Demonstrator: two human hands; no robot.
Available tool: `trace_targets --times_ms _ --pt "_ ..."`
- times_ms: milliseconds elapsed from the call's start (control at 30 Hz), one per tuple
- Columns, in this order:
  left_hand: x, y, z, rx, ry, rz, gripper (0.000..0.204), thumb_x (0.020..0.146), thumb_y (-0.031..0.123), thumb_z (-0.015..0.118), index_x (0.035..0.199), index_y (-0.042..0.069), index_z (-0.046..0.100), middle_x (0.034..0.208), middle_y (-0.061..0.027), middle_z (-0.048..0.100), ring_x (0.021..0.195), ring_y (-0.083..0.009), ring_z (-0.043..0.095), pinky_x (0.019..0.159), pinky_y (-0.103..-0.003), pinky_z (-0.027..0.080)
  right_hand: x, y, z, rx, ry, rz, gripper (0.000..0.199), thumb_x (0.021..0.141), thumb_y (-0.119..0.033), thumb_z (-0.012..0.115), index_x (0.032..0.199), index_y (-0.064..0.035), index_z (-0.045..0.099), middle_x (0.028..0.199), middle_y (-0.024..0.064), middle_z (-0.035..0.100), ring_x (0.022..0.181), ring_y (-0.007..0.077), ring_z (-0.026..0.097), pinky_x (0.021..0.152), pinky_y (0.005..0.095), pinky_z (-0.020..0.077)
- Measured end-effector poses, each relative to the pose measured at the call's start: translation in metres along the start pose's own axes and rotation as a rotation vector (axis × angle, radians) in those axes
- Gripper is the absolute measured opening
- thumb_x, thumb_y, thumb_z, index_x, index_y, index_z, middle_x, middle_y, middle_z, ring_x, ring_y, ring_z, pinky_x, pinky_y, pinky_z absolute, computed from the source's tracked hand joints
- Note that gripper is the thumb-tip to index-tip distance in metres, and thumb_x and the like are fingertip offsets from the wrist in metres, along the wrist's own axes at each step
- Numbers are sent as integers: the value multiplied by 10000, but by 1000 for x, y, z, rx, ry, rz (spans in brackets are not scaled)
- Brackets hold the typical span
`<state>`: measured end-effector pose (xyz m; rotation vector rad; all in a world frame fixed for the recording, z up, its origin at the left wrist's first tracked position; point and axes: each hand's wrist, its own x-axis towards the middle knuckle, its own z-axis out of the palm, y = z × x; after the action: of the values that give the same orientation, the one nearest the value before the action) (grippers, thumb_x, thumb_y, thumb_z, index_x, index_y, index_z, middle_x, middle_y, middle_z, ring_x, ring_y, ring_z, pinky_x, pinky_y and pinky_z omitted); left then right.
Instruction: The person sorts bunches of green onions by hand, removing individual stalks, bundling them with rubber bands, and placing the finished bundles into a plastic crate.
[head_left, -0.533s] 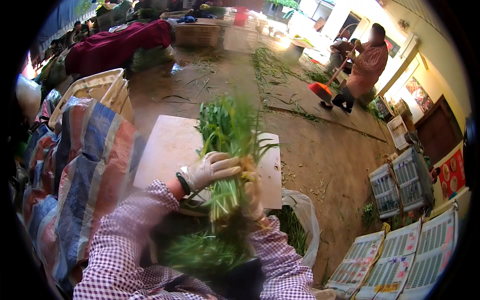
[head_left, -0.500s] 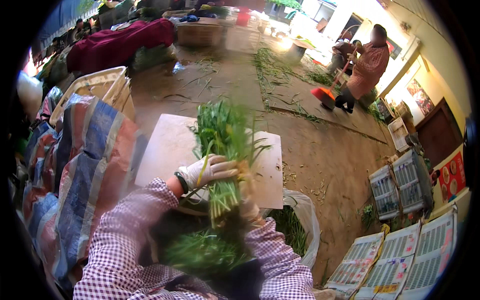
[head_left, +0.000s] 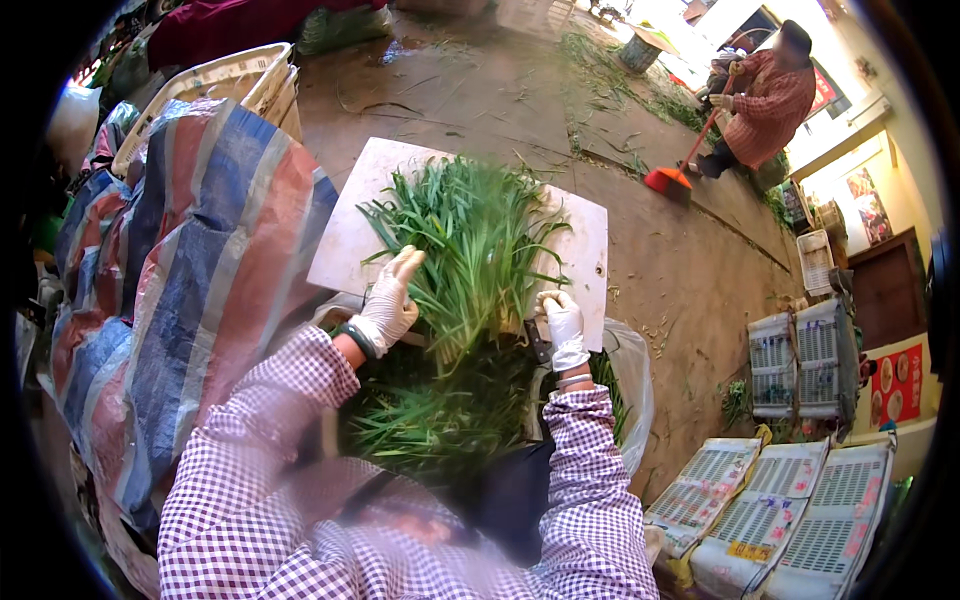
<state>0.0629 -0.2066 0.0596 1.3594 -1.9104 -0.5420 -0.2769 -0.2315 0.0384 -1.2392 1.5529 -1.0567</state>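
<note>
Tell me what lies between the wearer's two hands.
In the head view, a bunch of green stalks on the white board lies between the left hand and right hand; a dark tool juts from the right.

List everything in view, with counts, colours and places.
Greens bunch: one, green, on board
Board: one, whitish, centre
Loose greens: one pile, green, below board
Tool: one, dark, beside right hand
Bag: one, translucent, right of loose greens
Sheet: one, striped blue-red-white, left
Baskets: count unclear, cream, upper left
Sweeping person: one, reddish top, upper right
Broom: one, reddish, upper right
Slatted crates: several, whitish, lower right
Left hand: one, gloved white, greens' left edge
Right hand: one, gloved white, greens' lower right
</note>
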Motion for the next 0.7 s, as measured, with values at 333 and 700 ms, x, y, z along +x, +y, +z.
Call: trace_targets --times_ms 333,700 --pt "-34 28 34 -803 -41 -1141 707 752 480 774 1173 -37 536 1083 -98 609 952 -169 536 833 -302 428 -55 -70 92 -669 106 -229 326 860 -298 679 1036 -41 584 981 184 648 901 345 631 788 412 503" --pt "-9 58 61 -1514 -87 -1176 343 801 256 787 1052 56 667 922 -47 691 804 -160 640 679 -323 527 -3 -36 114 -665 -70 132 938 763 -466 754 1403 81 340 1310 322 501 1208 416 511 1008 425 426"
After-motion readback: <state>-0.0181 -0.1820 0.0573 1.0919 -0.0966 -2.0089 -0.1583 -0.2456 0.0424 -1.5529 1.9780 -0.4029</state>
